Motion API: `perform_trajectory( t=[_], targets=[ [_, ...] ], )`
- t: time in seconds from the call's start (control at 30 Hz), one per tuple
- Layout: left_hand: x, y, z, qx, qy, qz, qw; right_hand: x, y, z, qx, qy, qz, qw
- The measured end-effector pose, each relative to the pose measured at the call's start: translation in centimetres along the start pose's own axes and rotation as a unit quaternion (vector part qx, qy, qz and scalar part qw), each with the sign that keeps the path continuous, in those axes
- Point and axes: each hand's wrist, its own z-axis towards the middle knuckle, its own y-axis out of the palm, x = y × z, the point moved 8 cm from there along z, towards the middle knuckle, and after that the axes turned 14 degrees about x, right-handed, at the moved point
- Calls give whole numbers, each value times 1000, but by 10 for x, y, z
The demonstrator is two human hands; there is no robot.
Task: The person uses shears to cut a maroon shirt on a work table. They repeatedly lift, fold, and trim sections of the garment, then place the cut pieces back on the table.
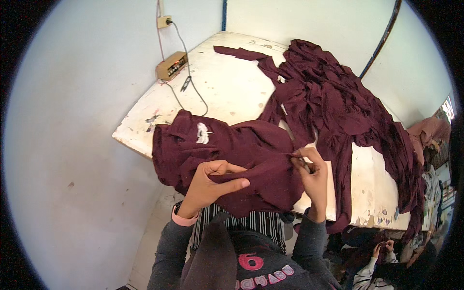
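Observation:
A maroon cloth garment (256, 140) lies bunched at the table's near edge, its front part hanging over toward my lap. My left hand (208, 186) has a fold of it between the thumb and the fingers, which partly go under the cloth. At the garment's right side my right hand (311, 174) pinches the cloth between thumb and forefinger. A small greyish thing shows inside the curled right fingers, too hidden to name. A white patch (203, 133), perhaps a label or threads, sits on the garment's upper left.
A large heap of maroon cloth (333, 96) covers the right of the worn white table (232, 87). A tan box with lit switches (172, 65) and a cord stands at the left edge by the wall. Another person's hands (383, 248) show at lower right.

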Motion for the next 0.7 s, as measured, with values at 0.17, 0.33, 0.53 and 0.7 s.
perform_trajectory(
  t=[0.17, 0.33, 0.53, 0.7],
  targets=[
    [-11, 39, 12, 19, -3, 41, 999, -62, -8, 4, 9, -123, -22, 992],
    [-26, 70, 23, -5, -43, 55, 998, -49, 28, -5, -134, -60, 107, 983],
    [-31, 72, 33, 8, -89, 92, 992, 1, 24, 8, -115, 175, 363, 908],
    [-22, 51, 36, 26, -37, 118, 992, 0, 6, 17, -72, 68, 162, 982]
  ],
)
